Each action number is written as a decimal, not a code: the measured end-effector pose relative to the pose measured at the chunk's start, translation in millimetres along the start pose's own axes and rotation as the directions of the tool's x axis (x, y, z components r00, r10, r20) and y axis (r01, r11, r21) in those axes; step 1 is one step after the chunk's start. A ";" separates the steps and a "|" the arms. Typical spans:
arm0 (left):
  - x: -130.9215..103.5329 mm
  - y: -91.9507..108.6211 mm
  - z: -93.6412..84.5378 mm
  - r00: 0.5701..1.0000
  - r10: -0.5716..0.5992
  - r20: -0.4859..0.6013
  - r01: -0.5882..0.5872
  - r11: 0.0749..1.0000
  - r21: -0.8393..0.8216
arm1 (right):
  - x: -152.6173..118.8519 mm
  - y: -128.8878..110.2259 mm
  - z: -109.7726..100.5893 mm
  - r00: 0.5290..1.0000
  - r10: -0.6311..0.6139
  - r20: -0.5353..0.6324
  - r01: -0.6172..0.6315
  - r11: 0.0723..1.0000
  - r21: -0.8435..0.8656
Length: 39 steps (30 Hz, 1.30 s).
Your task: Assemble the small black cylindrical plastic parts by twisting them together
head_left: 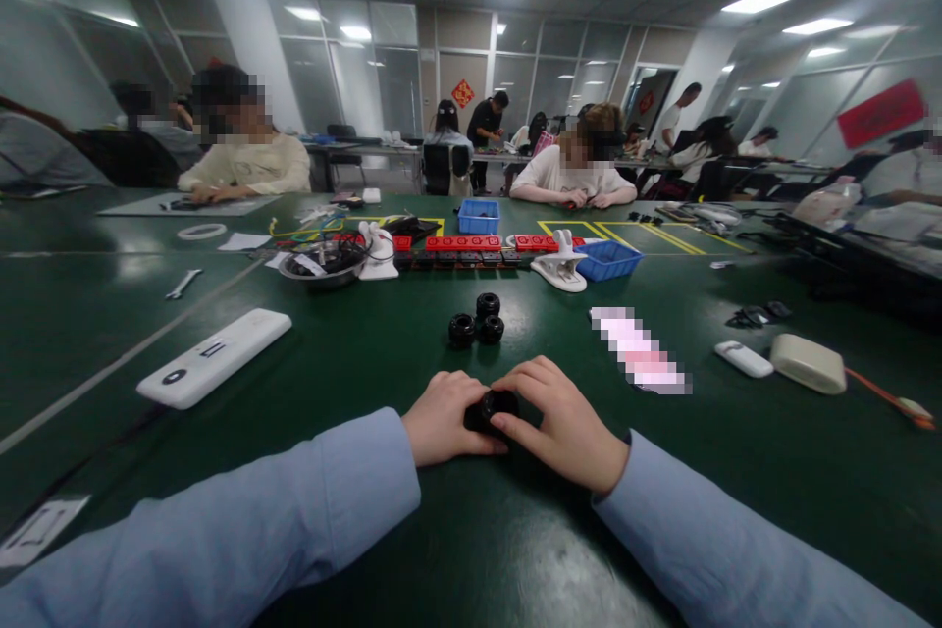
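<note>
Low over the green table, my left hand and my right hand meet around one small black toy tyre. Fingers of both hands are closed on its sides, covering part of it. The tyre's round opening faces up toward me. Just beyond my hands sit three more black toy tyres: one at the left, another at the right, and a third at the back. They are close together, and neither hand touches them.
A white power bank lies left and a phone right. Further off are a wrench, a dark bowl of cables, red power strips, white clamps and a blue bin. Co-workers sit across the table.
</note>
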State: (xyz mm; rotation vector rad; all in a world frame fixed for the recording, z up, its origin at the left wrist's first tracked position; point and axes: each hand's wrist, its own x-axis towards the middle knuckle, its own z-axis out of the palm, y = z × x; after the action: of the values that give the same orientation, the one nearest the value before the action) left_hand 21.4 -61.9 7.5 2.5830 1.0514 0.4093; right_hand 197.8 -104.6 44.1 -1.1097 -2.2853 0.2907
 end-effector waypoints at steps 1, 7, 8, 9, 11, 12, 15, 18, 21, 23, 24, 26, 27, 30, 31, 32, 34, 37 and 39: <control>0.0 0.0 0.0 1.000 0.001 -0.002 -0.001 1.000 -0.001 | 0.0 0.0 0.3 1.000 -0.001 -0.001 0.001 1.000 0.000; 0.1 -0.6 1.1 1.000 -0.003 -0.005 0.003 1.000 -0.002 | -1.0 0.6 0.8 1.000 0.000 -0.012 -0.001 1.000 -0.019; 0.1 -0.4 1.0 1.000 -0.005 -0.003 0.005 1.000 0.000 | -1.2 0.5 0.7 1.000 -0.001 -0.012 0.001 1.000 -0.020; 0.1 -0.2 0.7 1.000 -0.007 -0.002 0.007 1.000 0.001 | -1.4 0.4 0.6 1.000 -0.003 -0.012 0.002 1.000 -0.020; 0.2 0.5 -0.2 1.000 -0.006 0.002 0.006 1.000 -0.001 | -1.5 -0.1 0.5 1.000 -0.005 -0.011 0.005 1.000 -0.018; 0.2 0.8 -0.7 1.000 -0.005 0.005 0.005 1.000 -0.005 | -1.5 -0.4 0.4 1.000 -0.005 -0.011 0.005 1.000 -0.017; 0.2 1.2 -1.5 1.000 -0.001 0.010 0.001 1.000 -0.015 | -1.2 -1.3 0.1 1.000 -0.004 -0.013 0.004 1.000 -0.014; 0.0 0.8 -1.3 1.000 0.001 0.007 -0.001 1.000 -0.008 | -0.9 -1.4 -0.3 1.000 -0.010 -0.014 0.009 1.000 -0.008; -0.4 0.6 -1.1 1.000 0.002 0.004 -0.002 1.000 -0.008 | -0.8 -1.3 -0.6 1.000 -0.014 -0.011 0.014 1.000 0.006; -0.5 0.7 -1.1 1.000 0.004 0.002 -0.004 1.000 -0.015 | -0.9 -1.5 -0.6 1.000 -0.020 -0.013 0.020 1.000 0.019; -0.4 0.9 -1.2 1.000 0.004 0.001 -0.004 1.000 -0.019 | -1.0 -1.6 -0.5 1.000 -0.023 -0.017 0.024 0.999 0.027; -0.3 1.2 -1.4 1.000 0.004 -0.003 -0.004 1.000 -0.022 | -1.2 -1.9 -0.3 0.999 -0.030 -0.023 0.031 0.999 0.041; -0.2 1.4 -1.6 1.000 0.003 -0.003 -0.003 1.000 -0.022 | -1.3 -2.0 -0.2 0.999 -0.035 -0.024 0.036 0.998 0.045; -0.5 2.0 -2.4 1.000 -0.006 0.005 0.006 1.000 -0.023 | -1.7 -2.9 0.0 0.998 -0.064 -0.011 0.064 0.997 0.050; -0.6 2.1 -2.7 1.000 -0.007 0.010 0.008 1.000 -0.027 | -1.8 -3.4 0.0 0.997 -0.076 -0.004 0.076 0.996 0.048; -0.8 2.1 -3.0 1.000 -0.007 0.014 0.008 0.999 -0.031 | -1.8 -4.0 -0.1 0.996 -0.088 0.003 0.088 0.995 0.043; -1.1 1.7 -3.2 1.000 -0.003 0.021 0.004 0.999 -0.034 | -1.8 -5.3 -0.2 0.994 -0.108 0.018 0.107 0.994 0.028; -1.0 0.0 -2.0 1.000 0.007 0.024 -0.007 0.999 -0.031 | -1.8 -6.9 -0.3 0.991 -0.125 0.040 0.125 0.992 0.007; -0.6 -1.2 -0.6 1.000 0.012 0.020 -0.011 1.000 -0.025 | -1.8 -7.7 -0.1 0.990 -0.133 0.051 0.134 0.991 -0.006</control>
State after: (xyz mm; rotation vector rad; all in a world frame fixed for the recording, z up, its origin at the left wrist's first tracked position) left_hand 19.9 -61.4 7.5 2.5670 1.0191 0.3961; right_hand 193.8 -110.9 46.8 -0.9587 -2.3952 0.2577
